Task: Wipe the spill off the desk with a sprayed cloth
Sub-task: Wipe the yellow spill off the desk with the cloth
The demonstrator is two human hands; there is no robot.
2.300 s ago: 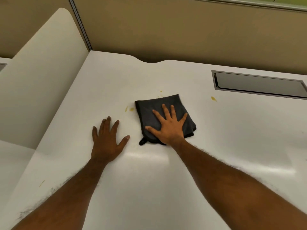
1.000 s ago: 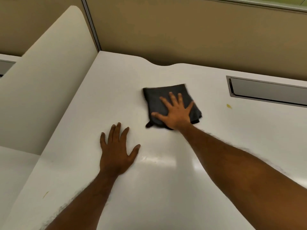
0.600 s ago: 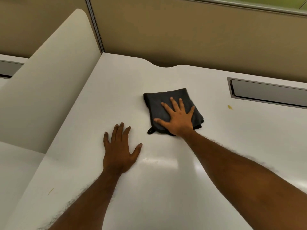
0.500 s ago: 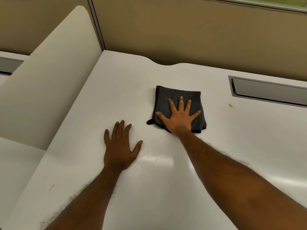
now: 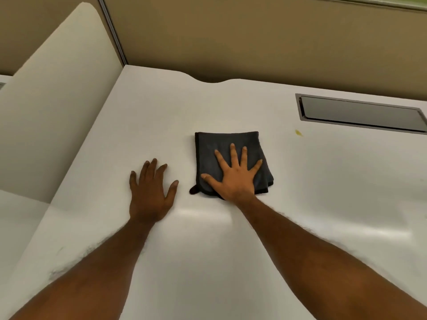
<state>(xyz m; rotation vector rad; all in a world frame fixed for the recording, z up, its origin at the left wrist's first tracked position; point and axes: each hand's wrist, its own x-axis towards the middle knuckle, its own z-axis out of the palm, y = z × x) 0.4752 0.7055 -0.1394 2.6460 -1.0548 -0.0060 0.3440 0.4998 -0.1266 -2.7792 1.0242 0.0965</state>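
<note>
Grey folded cloth (image 5: 227, 144) lying flat on desk (image 5: 231, 262), beneath right hand (image 5: 235, 179); fingers (image 5: 233, 155) straight, splayed, pressing, not gripping. Wiping stroke judged in hand. Left hand (image 5: 150, 195) bracing flat beside thumb side, fingers relaxed, holding nothing. Yellow spot (image 5: 298, 132) showing well right of fingertips; next move calling for sliding cloth rightward over it.

Warm, fairly dim overhead light fell on the glossy white desk top (image 5: 208, 262), leaving pale glare patches toward its near edge and only faint shadows, while the wide lens bowed the frame's edges and softened detail.
</note>
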